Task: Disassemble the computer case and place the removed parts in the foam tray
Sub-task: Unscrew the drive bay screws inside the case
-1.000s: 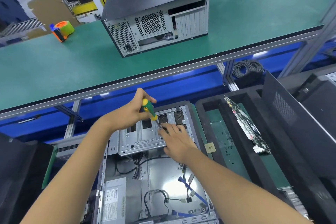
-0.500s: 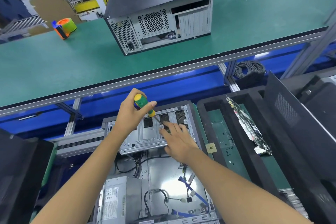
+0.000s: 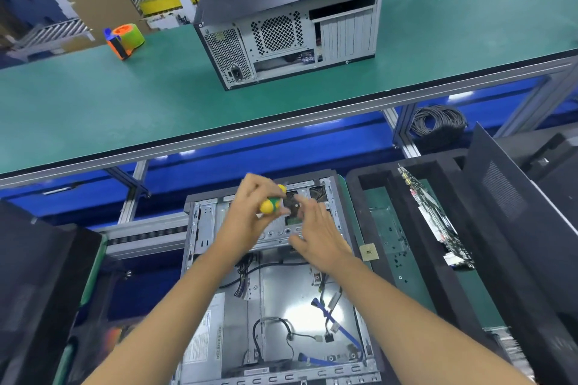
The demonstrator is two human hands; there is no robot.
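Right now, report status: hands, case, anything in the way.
Left hand grips screwdriver over drive cage. Right hand open beside it. Open case cables loose inside. Nothing blocking.

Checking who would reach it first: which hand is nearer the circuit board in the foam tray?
Right. The right hand is over the open case, beside the foam tray holding the circuit board; the left hand is farther left.

Opened grey computer case (image 3: pixel 275 300) flat on its side, just left of black foam tray (image 3: pixel 387 180).
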